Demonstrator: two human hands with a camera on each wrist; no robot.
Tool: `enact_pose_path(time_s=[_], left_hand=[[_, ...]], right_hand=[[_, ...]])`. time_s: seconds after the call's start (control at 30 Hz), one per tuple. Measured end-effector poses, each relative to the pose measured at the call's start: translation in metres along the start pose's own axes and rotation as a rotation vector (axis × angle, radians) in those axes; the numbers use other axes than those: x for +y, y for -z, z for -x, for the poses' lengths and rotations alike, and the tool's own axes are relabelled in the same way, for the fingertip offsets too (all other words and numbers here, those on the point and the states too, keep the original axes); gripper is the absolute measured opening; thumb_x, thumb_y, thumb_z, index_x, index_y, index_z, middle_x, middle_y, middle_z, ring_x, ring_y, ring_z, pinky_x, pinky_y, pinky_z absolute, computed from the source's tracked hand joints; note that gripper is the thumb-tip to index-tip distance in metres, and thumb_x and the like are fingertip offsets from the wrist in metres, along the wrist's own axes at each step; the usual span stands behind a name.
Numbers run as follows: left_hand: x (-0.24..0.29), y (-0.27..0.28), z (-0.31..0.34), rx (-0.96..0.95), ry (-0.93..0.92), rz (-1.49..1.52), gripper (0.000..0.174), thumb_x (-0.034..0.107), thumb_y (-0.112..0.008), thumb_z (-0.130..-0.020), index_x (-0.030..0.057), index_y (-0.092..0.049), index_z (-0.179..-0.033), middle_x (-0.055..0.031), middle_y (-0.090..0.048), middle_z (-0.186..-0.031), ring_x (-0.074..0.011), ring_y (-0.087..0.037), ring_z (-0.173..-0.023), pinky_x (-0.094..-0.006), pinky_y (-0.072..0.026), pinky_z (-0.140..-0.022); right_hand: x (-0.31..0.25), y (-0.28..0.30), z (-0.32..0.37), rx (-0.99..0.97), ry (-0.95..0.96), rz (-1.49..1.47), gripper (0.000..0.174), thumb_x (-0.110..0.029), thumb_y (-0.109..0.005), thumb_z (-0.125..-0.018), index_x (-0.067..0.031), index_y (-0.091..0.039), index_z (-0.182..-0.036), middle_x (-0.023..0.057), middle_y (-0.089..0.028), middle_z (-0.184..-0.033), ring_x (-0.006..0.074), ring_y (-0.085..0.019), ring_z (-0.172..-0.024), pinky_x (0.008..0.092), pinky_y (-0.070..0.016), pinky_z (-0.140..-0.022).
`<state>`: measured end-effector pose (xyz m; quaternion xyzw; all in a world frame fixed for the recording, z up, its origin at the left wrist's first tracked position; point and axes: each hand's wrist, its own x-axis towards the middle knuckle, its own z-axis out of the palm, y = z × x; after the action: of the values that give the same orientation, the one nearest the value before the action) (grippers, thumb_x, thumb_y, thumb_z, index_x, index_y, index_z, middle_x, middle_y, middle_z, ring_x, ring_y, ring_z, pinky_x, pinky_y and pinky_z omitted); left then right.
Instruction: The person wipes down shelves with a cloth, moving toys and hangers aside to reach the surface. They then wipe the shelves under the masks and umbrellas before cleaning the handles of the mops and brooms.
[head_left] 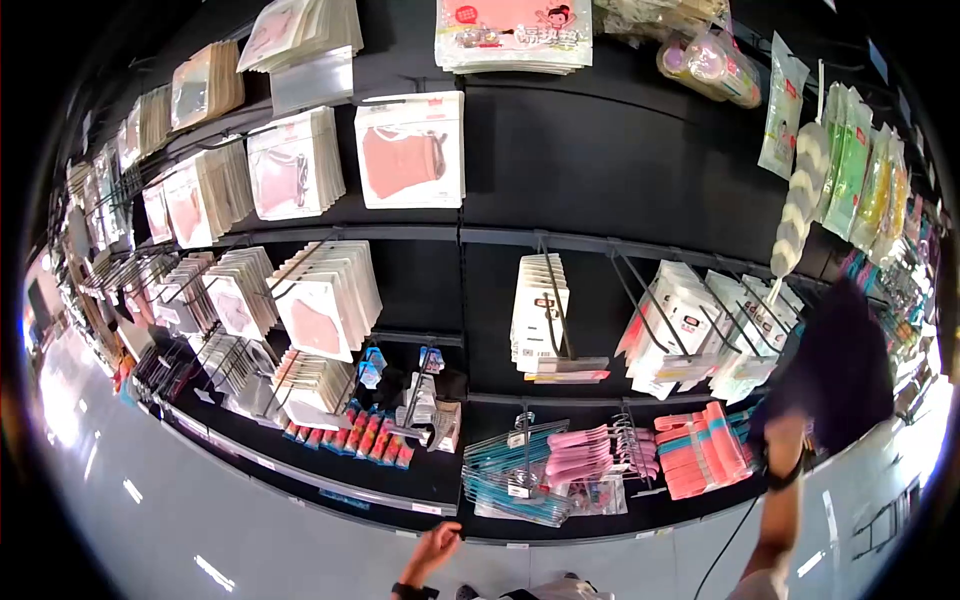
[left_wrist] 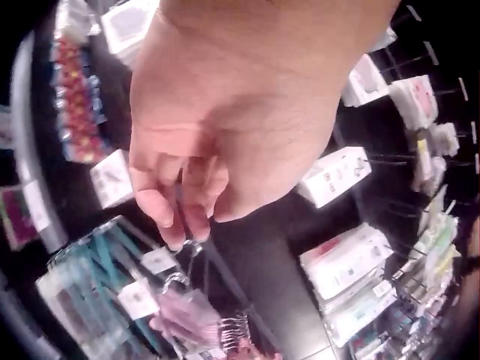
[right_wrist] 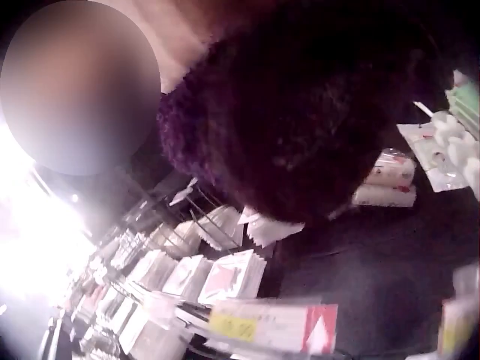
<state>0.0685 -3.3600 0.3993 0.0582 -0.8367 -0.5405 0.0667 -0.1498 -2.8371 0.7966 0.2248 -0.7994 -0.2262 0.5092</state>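
Note:
My right hand (head_left: 785,436) is raised at the right side of the head view and holds up a dark purple, fuzzy cloth-like item (head_left: 838,365). In the right wrist view the fuzzy item (right_wrist: 300,112) fills much of the frame and hides the fingers. The left hand (head_left: 434,552) hangs low in front of the shelf with loosely curled fingers and nothing held. In the left wrist view that hand (left_wrist: 232,120) overlaps the rack, above teal hangers (left_wrist: 97,277) and pink hangers (left_wrist: 187,315).
Metal hooks with packaged goods (head_left: 320,300) jut from the black display wall. A pale fluffy duster (head_left: 800,195) hangs near the raised item. Striped coral and teal goods (head_left: 703,450) lie on the bottom shelf, and grey floor (head_left: 300,550) runs along its front edge.

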Motion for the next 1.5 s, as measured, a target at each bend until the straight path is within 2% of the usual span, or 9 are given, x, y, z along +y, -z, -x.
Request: enact_pose_path(time_s=[0.17,0.27,0.33,0.53,0.63,0.7,1.0,1.2,1.5], left_hand=[[0.202,0.127,-0.099,0.239,-0.505,-0.320,0.025,0.010,-0.062,-0.089,0.0083,-0.060,-0.113,-0.0076,-0.066,-0.075,-0.0206,-0.063,-0.057,-0.0316,-0.0461,-0.049],[0.338,0.169,-0.141,0.382,-0.770,-0.325,0.024,0.001,-0.063,-0.082,0.0040,-0.063,-0.106,-0.0099,-0.063,-0.078,-0.0203,-0.057,-0.059,-0.0302,-0.0443,-0.050],[0.412,0.180,-0.156,0.452,-0.999,-0.389,0.021,-0.003,-0.059,-0.080,0.0024,-0.065,-0.099,-0.0096,-0.062,-0.076,-0.0219,-0.057,-0.060,-0.0312,-0.0456,-0.053],[0.531,0.148,-0.253,0.426,-1.355,-0.658,0.030,0.003,-0.062,-0.076,0.0017,-0.060,-0.106,-0.0152,-0.061,-0.111,-0.0363,-0.060,-0.100,-0.0416,-0.0509,-0.084],[0.542,0.127,-0.340,0.442,-1.217,-0.909,0.051,0.009,-0.064,-0.078,0.0039,-0.050,-0.127,-0.0184,-0.042,-0.138,-0.0391,-0.043,-0.126,-0.0441,-0.0391,-0.104],[0.536,0.125,-0.376,0.462,-1.122,-0.967,0.064,0.011,-0.066,-0.077,0.0046,-0.042,-0.136,-0.0195,-0.033,-0.146,-0.0391,-0.034,-0.134,-0.0442,-0.0335,-0.110],[0.516,0.118,-0.422,0.544,-0.956,-1.019,0.072,0.006,-0.065,-0.077,0.0057,-0.035,-0.143,-0.0202,-0.020,-0.154,-0.0413,-0.020,-0.142,-0.0476,-0.0260,-0.114],[0.495,0.110,-0.412,0.466,-0.947,-0.967,0.070,0.007,-0.064,-0.078,0.0054,-0.036,-0.143,-0.0205,-0.021,-0.154,-0.0406,-0.019,-0.143,-0.0487,-0.0243,-0.114],[0.452,0.132,-0.346,0.278,-0.804,-1.067,0.068,0.011,-0.065,-0.079,0.0025,-0.037,-0.141,-0.0219,-0.025,-0.151,-0.0415,-0.020,-0.142,-0.0515,-0.0234,-0.114]], right_hand=[[0.005,0.026,-0.198,0.129,0.154,0.311,0.039,-0.026,-0.050,-0.091,-0.0062,-0.057,-0.124,0.0159,-0.056,-0.129,0.0302,-0.052,-0.122,0.0405,-0.0389,-0.105],[0.008,-0.014,-0.279,0.627,0.262,-0.074,0.055,-0.039,-0.057,-0.086,-0.0201,-0.049,-0.138,0.0119,-0.043,-0.145,0.0366,-0.031,-0.138,0.0732,-0.0043,-0.108],[-0.013,0.017,-0.322,0.169,0.042,-0.127,0.070,-0.056,-0.054,-0.082,-0.0203,-0.044,-0.142,0.0122,-0.039,-0.148,0.0429,-0.023,-0.140,0.0723,-0.0036,-0.108],[-0.061,-0.041,-0.400,0.035,0.229,0.092,0.086,-0.065,-0.046,-0.082,-0.0121,-0.033,-0.148,0.0171,-0.028,-0.153,0.0461,-0.001,-0.144,0.0707,-0.0134,-0.107],[-0.102,-0.113,-0.435,0.109,0.355,-0.046,0.075,-0.055,-0.065,-0.072,-0.0097,-0.057,-0.131,0.0196,-0.021,-0.155,0.0423,0.000,-0.146,0.0563,-0.0397,-0.099],[-0.121,-0.151,-0.454,0.274,0.425,-0.271,0.070,-0.054,-0.060,-0.073,-0.0078,-0.060,-0.126,0.0198,-0.033,-0.149,0.0423,-0.008,-0.145,0.0680,-0.0191,-0.109],[-0.067,-0.218,-0.455,0.513,0.366,-0.516,0.048,-0.059,-0.057,-0.081,-0.0304,-0.064,-0.119,0.0156,-0.045,-0.142,0.0382,-0.020,-0.143,0.0572,-0.0358,-0.095],[0.079,-0.220,-0.379,-0.247,-0.116,-0.131,0.072,-0.055,-0.069,-0.070,-0.0066,-0.061,-0.123,0.0262,-0.040,-0.140,0.0469,-0.021,-0.138,0.0608,-0.0069,-0.115],[0.066,-0.314,-0.381,0.402,-0.642,-0.529,0.118,-0.060,-0.067,-0.074,0.0201,-0.013,-0.140,0.0440,-0.009,-0.146,0.0577,-0.002,-0.137,0.0610,0.0010,-0.114]])
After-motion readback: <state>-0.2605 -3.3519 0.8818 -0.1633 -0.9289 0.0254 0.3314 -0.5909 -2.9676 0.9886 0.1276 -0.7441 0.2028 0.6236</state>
